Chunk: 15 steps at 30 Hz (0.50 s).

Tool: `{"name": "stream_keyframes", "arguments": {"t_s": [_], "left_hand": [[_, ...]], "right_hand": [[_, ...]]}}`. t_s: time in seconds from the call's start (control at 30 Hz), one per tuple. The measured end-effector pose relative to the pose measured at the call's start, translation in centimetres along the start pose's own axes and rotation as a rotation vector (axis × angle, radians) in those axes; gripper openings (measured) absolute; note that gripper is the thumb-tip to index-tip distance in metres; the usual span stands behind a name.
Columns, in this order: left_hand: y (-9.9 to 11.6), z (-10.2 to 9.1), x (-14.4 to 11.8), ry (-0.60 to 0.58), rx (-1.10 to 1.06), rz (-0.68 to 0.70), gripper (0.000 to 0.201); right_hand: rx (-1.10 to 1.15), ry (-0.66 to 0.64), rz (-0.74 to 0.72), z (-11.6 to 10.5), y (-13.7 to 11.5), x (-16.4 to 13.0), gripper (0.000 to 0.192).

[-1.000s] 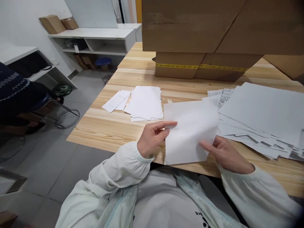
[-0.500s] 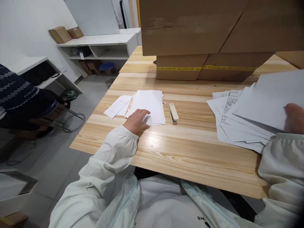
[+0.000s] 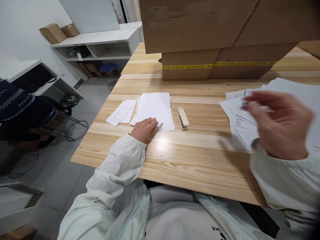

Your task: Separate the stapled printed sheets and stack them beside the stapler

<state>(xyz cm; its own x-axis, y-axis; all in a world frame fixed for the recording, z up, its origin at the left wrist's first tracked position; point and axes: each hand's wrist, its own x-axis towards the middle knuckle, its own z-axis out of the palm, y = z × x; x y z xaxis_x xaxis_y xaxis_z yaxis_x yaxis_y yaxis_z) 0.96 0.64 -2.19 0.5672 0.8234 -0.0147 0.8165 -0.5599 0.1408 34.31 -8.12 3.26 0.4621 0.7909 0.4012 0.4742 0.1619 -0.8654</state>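
Observation:
My left hand [image 3: 144, 129] rests on the near edge of a stack of white paper [image 3: 156, 108]. Its fingers are bent together, and a corner of the top sheet curls up at the fingertips. Right of that stack lies a cream stapler [image 3: 182, 118]. My right hand [image 3: 282, 125] hangs above a spread pile of printed sheets [image 3: 240, 123] on the right. It is blurred, its thumb and forefinger slightly apart with nothing visible between them. Two smaller slips with a drawn outline [image 3: 121, 111] lie left of the stack.
Large cardboard boxes [image 3: 190, 26] with yellow tape stand at the back of the wooden table [image 3: 175, 166]. On the left a person [image 3: 20, 106] sits on a stool. White shelves [image 3: 100, 38] and a blue stool [image 3: 108, 67] are farther back.
My right hand has let go of the raised sheets, which now lie on the right pile, and has moved left over it. My left fingers have drawn together at the stack's edge.

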Motion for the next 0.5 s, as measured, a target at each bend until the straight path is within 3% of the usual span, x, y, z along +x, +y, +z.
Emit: {"name": "stream_keyframes", "arguments": {"t_s": [0.1,0.2,0.33,0.5], "left_hand": [[0.0,0.5,-0.1,0.038,-0.01,0.031,0.022],[-0.4,0.9,-0.2,0.091,-0.029,0.06,0.023],[-1.4,1.4,0.0,0.193,-0.034,0.046,0.028],[-2.6,2.0,0.5,0.269,-0.136,0.018,0.024]], "right_hand": [[0.363,-0.5,0.195,4.9,-2.6,-1.2,0.031],[0.538,-0.748,0.478,9.1,-4.0,-1.4,0.029],[0.607,-0.789,0.712,13.1,-3.9,-1.6,0.022],[0.58,-0.743,0.728,16.0,-2.7,-2.7,0.022]]}}
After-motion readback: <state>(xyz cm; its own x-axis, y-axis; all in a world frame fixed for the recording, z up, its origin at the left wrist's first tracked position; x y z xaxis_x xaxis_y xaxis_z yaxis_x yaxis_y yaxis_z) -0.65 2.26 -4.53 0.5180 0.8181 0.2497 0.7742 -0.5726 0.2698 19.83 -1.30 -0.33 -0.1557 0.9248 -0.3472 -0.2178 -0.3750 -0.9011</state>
